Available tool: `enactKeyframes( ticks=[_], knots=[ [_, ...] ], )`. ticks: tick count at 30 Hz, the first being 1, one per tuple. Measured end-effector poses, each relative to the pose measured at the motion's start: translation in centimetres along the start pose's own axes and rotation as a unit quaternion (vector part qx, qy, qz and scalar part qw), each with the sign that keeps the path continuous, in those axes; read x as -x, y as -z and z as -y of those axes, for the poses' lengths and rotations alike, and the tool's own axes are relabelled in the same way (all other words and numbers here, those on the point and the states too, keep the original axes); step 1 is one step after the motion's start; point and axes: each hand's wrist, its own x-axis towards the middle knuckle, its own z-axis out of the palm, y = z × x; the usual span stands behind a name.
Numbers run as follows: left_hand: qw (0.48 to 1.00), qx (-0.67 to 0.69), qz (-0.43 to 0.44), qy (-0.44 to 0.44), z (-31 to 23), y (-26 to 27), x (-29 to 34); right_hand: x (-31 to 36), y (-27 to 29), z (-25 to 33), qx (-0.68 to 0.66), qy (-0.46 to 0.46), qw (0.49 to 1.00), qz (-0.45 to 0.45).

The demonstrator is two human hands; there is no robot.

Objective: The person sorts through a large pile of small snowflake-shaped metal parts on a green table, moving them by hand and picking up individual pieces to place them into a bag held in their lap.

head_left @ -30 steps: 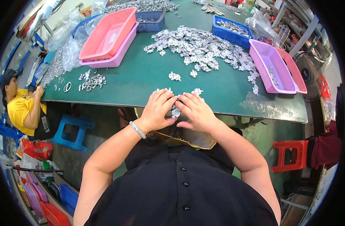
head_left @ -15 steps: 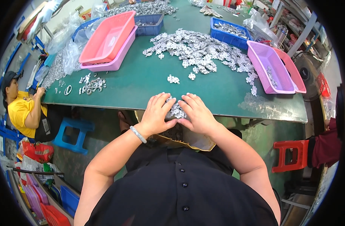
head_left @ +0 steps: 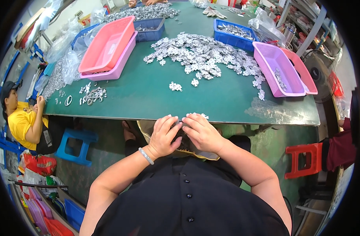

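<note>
My left hand [head_left: 163,135], with a pale bangle [head_left: 146,156] at its wrist, is over the table's near edge, fingers bent and closed. Close against it, my right hand [head_left: 204,133] has its fingers curled inward too. Something small and greyish shows between the fingertips, too hidden to name. A few silver flower-shaped metal pieces [head_left: 204,116] lie at the edge just beyond my right fingers. Below both hands, an open yellowish container [head_left: 205,154] sits at my lap, largely covered by them. Farther in lie a small cluster of the same pieces [head_left: 175,86] and a single one [head_left: 194,82].
A large pile of flower-shaped pieces [head_left: 207,55] spreads over the green table [head_left: 129,98]. Pink baskets [head_left: 107,47] stand left, a purple basket [head_left: 280,72] right, and a blue tray [head_left: 235,33] behind. A person in yellow [head_left: 24,122] works at left, near a blue stool [head_left: 76,145].
My hands have drawn back toward me and closed in. The heap of flower pieces between them is no longer visible; a few show beyond my right hand. The view has shifted slightly.
</note>
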Motion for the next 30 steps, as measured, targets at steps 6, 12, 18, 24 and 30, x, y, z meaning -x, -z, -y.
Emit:
enactKeyframes(
  ticks=[6, 12, 18, 24, 30],
  knots=[
    [1.000, 0.004, 0.008, -0.026, -0.2, -0.3, 1.3, 0.9, -0.5, 0.6, -0.008, 0.048, 0.999, -0.024],
    [1.000, -0.011, 0.001, -0.023, -0.2, 0.6, 1.2, 2.0, -0.5, 1.3, -0.072, 0.081, 0.994, -0.005],
    [0.998, -0.059, -0.019, 0.018, 3.2, 3.5, -3.4, -1.1, 4.6, -6.7, 0.042, -0.054, 0.991, -0.113],
    [0.986, -0.112, 0.003, 0.126, 12.3, 1.9, -12.4, -3.5, 9.1, -21.7, 0.147, -0.305, 0.938, -0.079],
    [0.968, -0.089, 0.097, 0.214, 20.8, -1.6, -22.5, -9.2, 8.2, -29.8, 0.163, -0.346, 0.923, -0.044]
  ],
)
